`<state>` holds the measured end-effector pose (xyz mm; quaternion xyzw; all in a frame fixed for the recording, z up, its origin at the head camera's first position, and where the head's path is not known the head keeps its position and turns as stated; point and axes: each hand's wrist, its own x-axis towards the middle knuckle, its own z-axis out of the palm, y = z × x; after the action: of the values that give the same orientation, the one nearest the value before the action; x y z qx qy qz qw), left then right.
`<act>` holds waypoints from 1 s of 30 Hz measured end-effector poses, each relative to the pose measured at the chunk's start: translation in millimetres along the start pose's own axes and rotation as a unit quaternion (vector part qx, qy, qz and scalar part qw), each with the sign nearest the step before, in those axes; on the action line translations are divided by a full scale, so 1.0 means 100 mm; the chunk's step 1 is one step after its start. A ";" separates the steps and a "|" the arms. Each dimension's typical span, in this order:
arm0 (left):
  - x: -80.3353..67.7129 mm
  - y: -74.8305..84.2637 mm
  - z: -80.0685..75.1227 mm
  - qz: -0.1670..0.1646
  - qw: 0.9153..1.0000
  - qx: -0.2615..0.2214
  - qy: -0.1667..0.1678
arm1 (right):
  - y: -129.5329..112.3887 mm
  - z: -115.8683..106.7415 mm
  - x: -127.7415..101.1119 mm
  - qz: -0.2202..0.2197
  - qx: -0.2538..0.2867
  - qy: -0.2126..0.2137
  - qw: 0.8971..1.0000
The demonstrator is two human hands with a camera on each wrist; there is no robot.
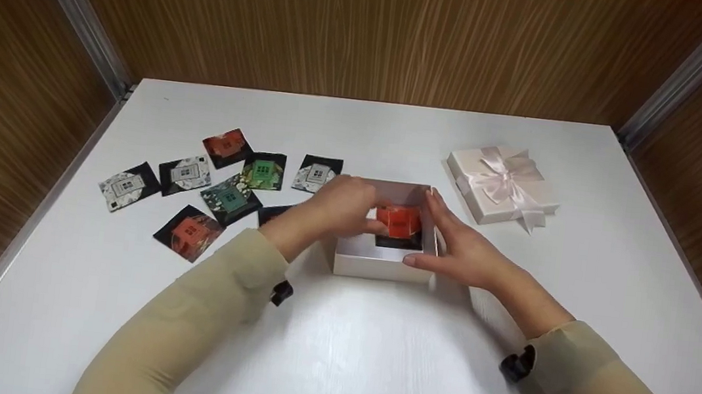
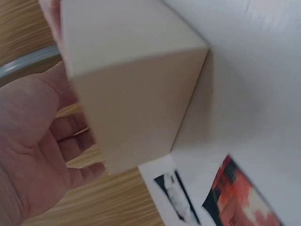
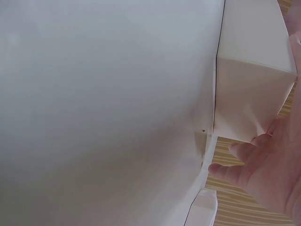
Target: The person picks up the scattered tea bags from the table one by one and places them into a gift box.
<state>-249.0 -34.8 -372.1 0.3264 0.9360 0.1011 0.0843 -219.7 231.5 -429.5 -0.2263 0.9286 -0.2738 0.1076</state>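
Observation:
An open white box [image 1: 376, 263] sits mid-table, with an orange-red packet [image 1: 400, 220] in it over a dark one [image 1: 400, 243]. My left hand [image 1: 349, 209] reaches over the box's left wall and its fingers pinch the orange-red packet's left edge. My right hand [image 1: 454, 248] grips the box's right wall, thumb at the front right corner. In the left wrist view the box wall [image 2: 131, 94] covers the fingers of my left hand [image 2: 33, 141]. The right wrist view shows my right hand's fingers [image 3: 235, 172] against the box [image 3: 249, 94].
Several square packets lie left of the box, among them red [image 1: 189, 232], green [image 1: 262, 172] and black-and-white [image 1: 127, 186] ones. A white lid with a pale ribbon bow [image 1: 501, 184] rests at the back right. Wood-panelled walls surround the white table [image 1: 333, 353].

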 end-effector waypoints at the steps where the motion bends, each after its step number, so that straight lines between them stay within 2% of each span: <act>1: -0.05 -0.03 -0.06 -0.001 1.000 -0.013 0.008 | 0.00 0.00 0.00 0.002 0.000 0.000 1.000; 4: -0.23 -0.17 -0.23 -0.015 0.996 -0.076 0.040 | 0.01 0.00 0.01 0.006 -0.002 -0.001 1.000; 6: -0.38 -0.33 -0.34 -0.029 0.989 -0.124 0.069 | 0.00 0.00 0.01 0.008 -0.002 -0.003 1.000; 10: -0.72 -0.77 -0.50 -0.068 0.966 -0.211 0.132 | 0.01 0.01 0.02 0.003 -0.007 -0.004 1.000; 12: -0.91 -1.03 -0.55 -0.093 0.950 -0.249 0.162 | 0.00 0.01 0.01 0.000 -0.007 -0.004 1.000; 15: -1.19 -1.42 -0.57 -0.136 0.932 -0.268 0.202 | 0.01 0.01 0.01 -0.008 -0.006 -0.002 1.000; 20: -1.62 -1.99 -0.50 -0.211 0.909 -0.269 0.239 | 0.02 0.00 0.00 -0.011 -0.005 0.000 1.000; 23: -1.83 -2.27 -0.39 -0.237 0.902 -0.262 0.247 | 0.03 0.00 0.00 -0.007 -0.006 0.000 1.000; 27: -2.06 -2.56 -0.23 -0.278 0.895 -0.267 0.227 | 0.03 0.01 0.01 -0.003 -0.006 -0.001 1.000; 30: -2.18 -2.70 -0.10 -0.304 0.887 -0.277 0.210 | 0.02 0.02 0.02 -0.003 -0.005 0.000 1.000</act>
<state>-243.5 -380.1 -407.9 -0.0402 0.9190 0.3921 -0.0010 -221.3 231.1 -432.9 -0.2295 0.9291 -0.2697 0.1062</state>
